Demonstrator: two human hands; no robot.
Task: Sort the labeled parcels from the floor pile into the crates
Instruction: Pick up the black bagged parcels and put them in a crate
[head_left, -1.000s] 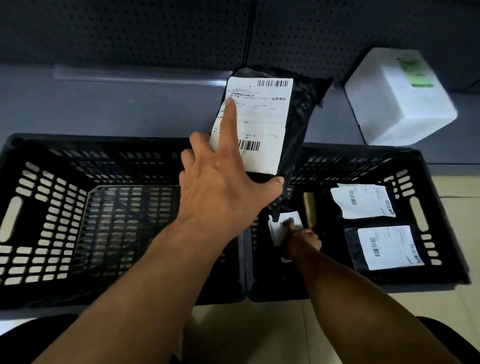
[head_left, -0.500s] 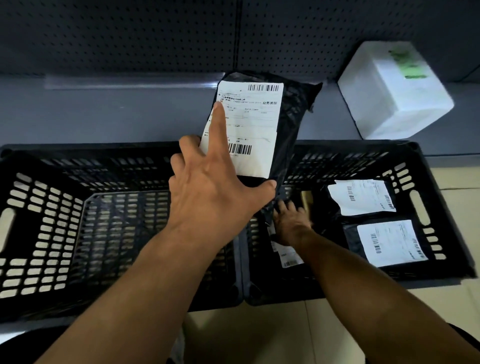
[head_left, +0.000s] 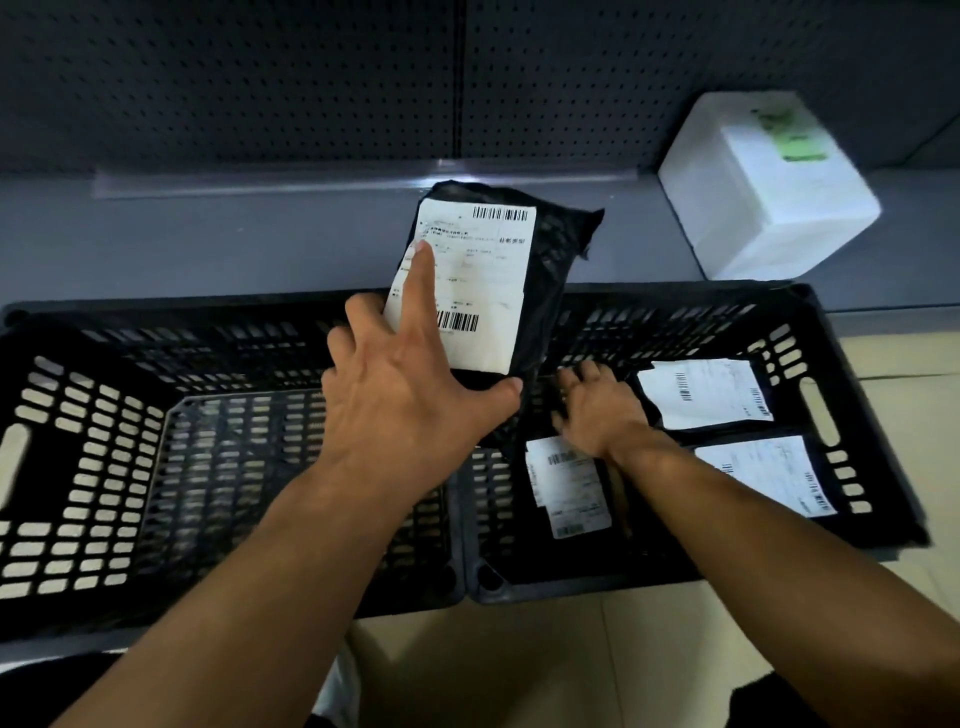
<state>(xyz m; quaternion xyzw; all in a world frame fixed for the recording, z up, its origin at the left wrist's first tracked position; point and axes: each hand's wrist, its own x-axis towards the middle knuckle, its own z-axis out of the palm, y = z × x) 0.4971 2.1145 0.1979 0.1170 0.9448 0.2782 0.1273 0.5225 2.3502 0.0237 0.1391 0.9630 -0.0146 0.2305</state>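
Observation:
My left hand (head_left: 410, 384) holds a black parcel (head_left: 550, 270) with a white label upright above the seam between two black crates, thumb under its lower edge and index finger lying up the label. The left crate (head_left: 78, 395) holds no parcels. The right crate (head_left: 821, 358) holds three labeled black parcels: one at the front left (head_left: 569, 493), one at the back right (head_left: 711, 395), one at the front right (head_left: 769, 473). My right hand (head_left: 597, 410) lies inside the right crate with fingers spread flat, holding nothing.
A white foam box (head_left: 769, 187) sits on the grey shelf ledge behind the right crate. A dark pegboard wall (head_left: 260, 78) rises behind the ledge. Beige floor tiles (head_left: 571, 665) show in front of the crates.
My right hand let go of the small parcel in the right crate and slid toward the back with fingers spread. The parcel now lies flat at the crate's front left. My left hand kept its parcel raised.

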